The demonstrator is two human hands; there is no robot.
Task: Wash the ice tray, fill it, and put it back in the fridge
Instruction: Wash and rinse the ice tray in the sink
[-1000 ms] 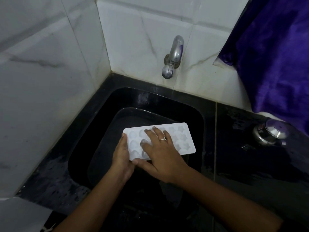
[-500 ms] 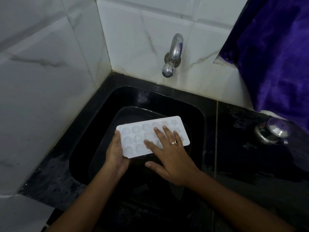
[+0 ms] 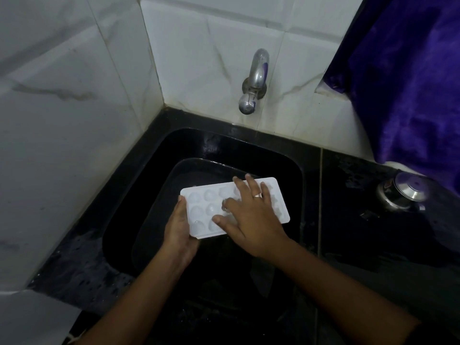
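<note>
White wall tiles (image 3: 62, 120) with grey veining form the corner behind the work area. A glossy black surface (image 3: 373, 245) runs along the base of both walls. A purple cloth (image 3: 410, 83) hangs at the upper right, and its lower edge reaches down to the surface.

A black sink (image 3: 249, 150) is set into the surface in the corner. The white ice tray (image 3: 201, 210) is held over the sink basin with its cavities facing up and its long axis running left to right. It cannot be determined whether the tray touches the basin floor.

The left grip (image 3: 180, 232), a bare hand, grasps the left short end of the tray. The thumb lies along the top rim and the fingers are hidden beneath. The right grip (image 3: 251, 220) is released: its fingers lie spread and nearly straight on the tray's upper face, covering the middle cavities.

A chrome tap (image 3: 256, 78) projects from the rear wall above the sink's far edge. A steel pot with lid (image 3: 403, 195) stands on the surface at the right, well apart from the sink and just below the cloth. A ring (image 3: 257, 195) sits on one finger of the right grip.
</note>
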